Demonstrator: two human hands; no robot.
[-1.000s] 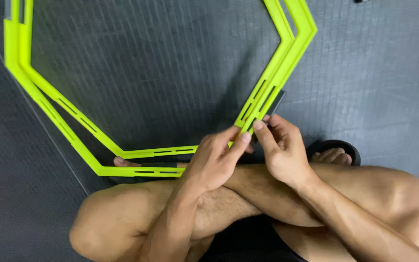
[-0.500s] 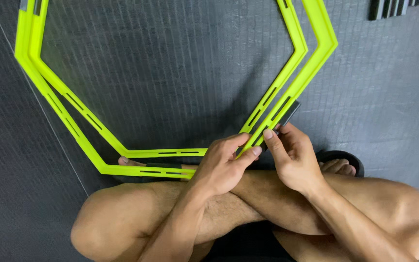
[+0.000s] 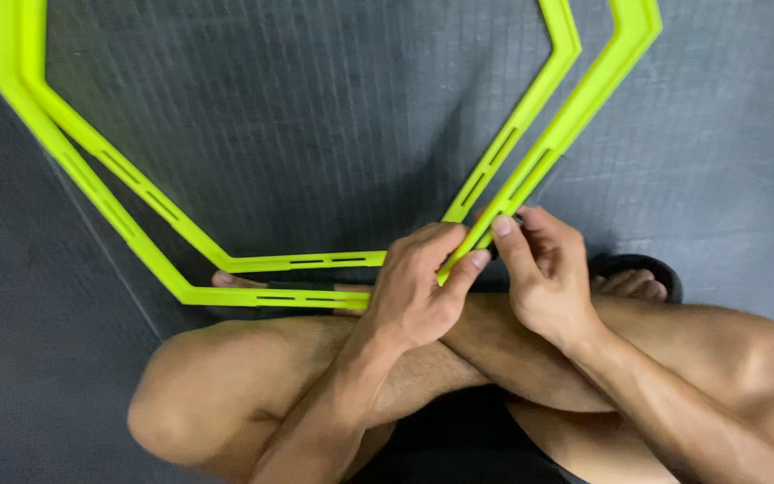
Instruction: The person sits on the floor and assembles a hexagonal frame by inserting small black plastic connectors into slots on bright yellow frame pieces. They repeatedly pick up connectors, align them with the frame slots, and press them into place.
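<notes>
Where hands (image 3: 477, 287) pinch rings (image 3: 512, 170), sandal (image 3: 638, 267) beside.

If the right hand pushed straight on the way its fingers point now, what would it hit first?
The right hand points up-left; its fingertips already touch the outer yellow-green frame. Past that, probably the inner frame, though depth is unclear.

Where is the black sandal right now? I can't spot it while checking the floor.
In the head view the black sandal lies on the dark floor mat, lower right, just beyond the right hand.
</notes>
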